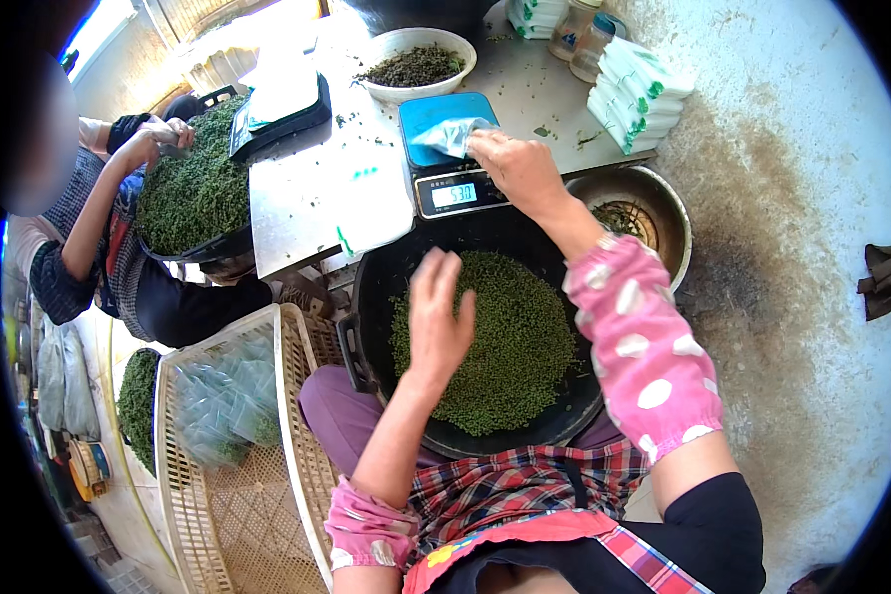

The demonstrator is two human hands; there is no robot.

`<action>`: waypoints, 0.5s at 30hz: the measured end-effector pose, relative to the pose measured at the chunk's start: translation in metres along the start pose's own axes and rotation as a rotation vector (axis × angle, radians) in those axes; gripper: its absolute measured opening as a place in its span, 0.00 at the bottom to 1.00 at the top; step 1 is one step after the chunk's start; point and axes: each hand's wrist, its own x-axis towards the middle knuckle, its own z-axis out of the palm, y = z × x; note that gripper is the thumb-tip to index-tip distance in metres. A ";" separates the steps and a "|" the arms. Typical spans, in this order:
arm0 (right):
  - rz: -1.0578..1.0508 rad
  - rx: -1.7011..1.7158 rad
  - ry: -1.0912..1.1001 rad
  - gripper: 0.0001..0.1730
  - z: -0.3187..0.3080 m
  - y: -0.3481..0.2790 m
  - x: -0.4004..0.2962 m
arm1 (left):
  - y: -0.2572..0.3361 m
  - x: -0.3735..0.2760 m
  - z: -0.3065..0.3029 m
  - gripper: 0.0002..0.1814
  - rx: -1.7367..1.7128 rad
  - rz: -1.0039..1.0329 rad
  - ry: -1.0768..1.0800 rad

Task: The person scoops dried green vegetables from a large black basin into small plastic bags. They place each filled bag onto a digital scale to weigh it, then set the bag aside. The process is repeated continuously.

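My right hand (516, 160) pinches the top of a small clear plastic bag (451, 137). The bag rests on the blue platform of a digital kitchen scale (413, 111), whose display is lit. My left hand (439, 315), slightly blurred, hovers with fingers apart and nothing in it. Below it is a wide black tub (371, 286) across my lap, holding a heap of small round green berries (501, 356) that look like green peppercorns. A stack of thin white plastic bags (375, 208) with green marks lies left of the scale on the metal table (289, 215).
A cream plastic crate (289, 401) with filled clear bags (230, 393) stands at my left. A co-worker (93, 252) sits beyond it by another heaped tub (193, 185). Folded bags (635, 96), jars (590, 48) and a bowl of dark bits (416, 67) occupy the table; a metal basin (672, 215) sits right.
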 end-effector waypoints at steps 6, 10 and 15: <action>-0.342 0.214 -0.298 0.08 -0.081 -0.070 -0.035 | -0.003 0.025 -0.047 0.34 -0.059 -0.143 -0.038; -0.156 0.361 -0.571 0.11 -0.088 -0.087 -0.065 | -0.003 -0.013 -0.042 0.22 -0.212 -0.238 -0.204; -0.053 0.520 -0.862 0.06 -0.068 -0.104 -0.095 | 0.010 -0.039 -0.054 0.27 -0.279 -0.328 -0.396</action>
